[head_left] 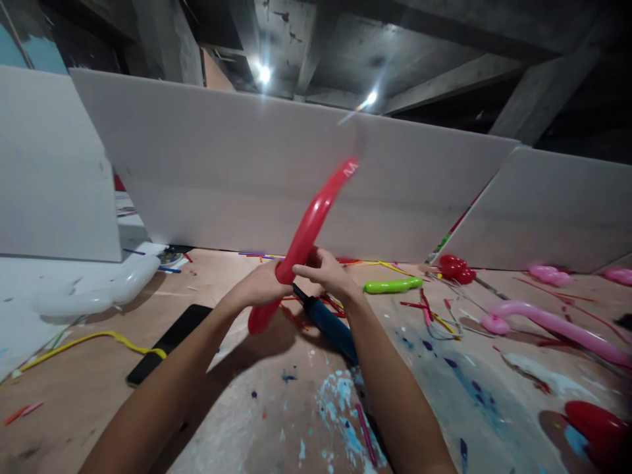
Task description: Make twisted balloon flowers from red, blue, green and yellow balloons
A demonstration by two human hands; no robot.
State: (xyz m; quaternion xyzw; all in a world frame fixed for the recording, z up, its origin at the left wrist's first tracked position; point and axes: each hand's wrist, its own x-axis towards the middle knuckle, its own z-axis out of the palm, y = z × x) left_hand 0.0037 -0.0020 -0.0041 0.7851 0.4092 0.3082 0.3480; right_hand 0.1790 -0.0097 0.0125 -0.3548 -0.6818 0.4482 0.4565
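A long inflated red balloon (309, 227) slants up and to the right in front of me, its lower end near the table and its tip above. My left hand (261, 284) is wrapped round its lower part. At the balloon's right side is my right hand (326, 273), thumb and fingers curved apart, the thumb at or just beside the balloon; the far fingers are partly hidden. Below the hands lies a blue hand pump (330, 326) with a dark nozzle, partly covered by my right forearm.
A black phone (170, 342) and a flat yellow balloon (99, 337) lie left, near an inflated white balloon (106, 293). Right are a green balloon (392, 286), a pink balloon (557, 322) and red balloons (457, 268). White panels (276, 164) stand along the back.
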